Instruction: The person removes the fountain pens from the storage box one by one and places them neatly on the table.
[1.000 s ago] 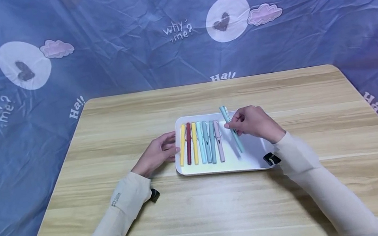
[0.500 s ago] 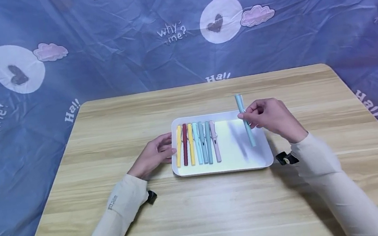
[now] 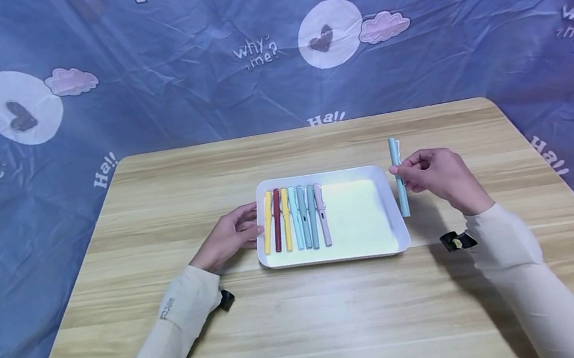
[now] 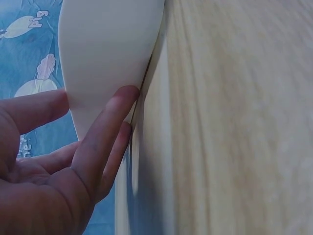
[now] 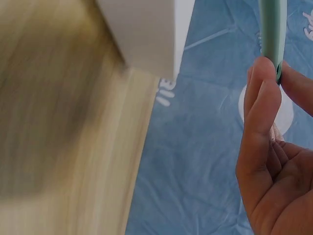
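Note:
A light blue-green pen stands nearly upright in my right hand, pinched between thumb and fingertips just outside the right rim of a white tray. In the right wrist view, the held pen rises above the fingertips. My left hand holds the tray's left end, its thumb at the rim. The left wrist view shows the fingers against the tray's outer wall. Inside the tray's left half lies a row of pens: yellow, dark red, another yellow, several blue ones and a lilac one.
The tray stands on a light wooden table. A blue cloth printed with clouds and words hangs behind the table's back edge. A small black device sits at the right wrist, another at the left.
My right hand has carried the blue-green pen rightward, from above the tray to beyond its right rim, and the pen has turned more upright. The left hand stays at the tray's left end.

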### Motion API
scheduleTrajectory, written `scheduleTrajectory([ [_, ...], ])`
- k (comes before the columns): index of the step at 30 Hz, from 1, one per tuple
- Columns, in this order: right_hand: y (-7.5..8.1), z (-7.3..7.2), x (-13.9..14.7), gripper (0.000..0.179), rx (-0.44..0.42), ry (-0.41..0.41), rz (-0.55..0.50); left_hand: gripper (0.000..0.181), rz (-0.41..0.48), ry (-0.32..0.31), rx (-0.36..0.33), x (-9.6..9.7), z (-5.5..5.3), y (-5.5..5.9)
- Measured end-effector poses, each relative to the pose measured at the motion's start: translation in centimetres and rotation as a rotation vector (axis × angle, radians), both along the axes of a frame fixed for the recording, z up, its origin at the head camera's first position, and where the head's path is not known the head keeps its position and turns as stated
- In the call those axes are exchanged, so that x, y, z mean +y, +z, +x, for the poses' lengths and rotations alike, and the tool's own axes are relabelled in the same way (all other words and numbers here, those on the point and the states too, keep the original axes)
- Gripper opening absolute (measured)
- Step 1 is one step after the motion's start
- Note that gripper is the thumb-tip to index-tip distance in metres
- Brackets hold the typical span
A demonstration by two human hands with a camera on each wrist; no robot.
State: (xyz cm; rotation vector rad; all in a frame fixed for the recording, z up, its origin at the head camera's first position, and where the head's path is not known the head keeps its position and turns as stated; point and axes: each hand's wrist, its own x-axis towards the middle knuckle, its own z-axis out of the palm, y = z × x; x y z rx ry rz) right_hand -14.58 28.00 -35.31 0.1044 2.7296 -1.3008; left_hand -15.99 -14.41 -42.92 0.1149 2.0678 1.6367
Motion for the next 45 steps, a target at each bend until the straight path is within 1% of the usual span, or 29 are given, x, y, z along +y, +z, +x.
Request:
scheduleTrajectory([
  [8,-1.0,0.1,1.4,0.055,-0.041,-0.008,-0.025,0.069,-0.003,-0.010,0.001,-0.1,0.0,0.0],
  [15,-1.7,0.0,2.1,0.053,-0.083,-0.003,-0.012,0.069,-0.008,-0.005,-0.003,-0.1,-0.1,0.0],
  [20,-2.5,-0.3,2.6,0.051,-0.128,0.033,-0.003,0.070,-0.005,0.000,-0.007,-0.1,-0.1,0.0],
  [25,-3.6,-0.7,3.0,0.045,-0.184,0.099,-0.012,0.069,0.007,-0.009,-0.005,-0.1,0.0,0.0],
  [30,-4.4,-1.3,3.2,0.042,-0.259,0.161,0.032,0.069,0.005,-0.005,-0.001,-0.1,0.0,0.0],
  [34,-4.7,-1.6,3.0,0.042,-0.303,0.180,0.062,0.069,0.006,-0.001,-0.007,-0.1,0.0,0.0],
  [40,-5.2,-2.0,2.9,0.039,-0.329,0.195,0.096,0.069,0.034,-0.008,-0.012,-0.1,0.0,0.1],
  [45,-5.4,-2.1,2.9,0.036,-0.340,0.218,0.111,0.069,0.028,-0.004,-0.015,0.0,0.0,0.1],
])
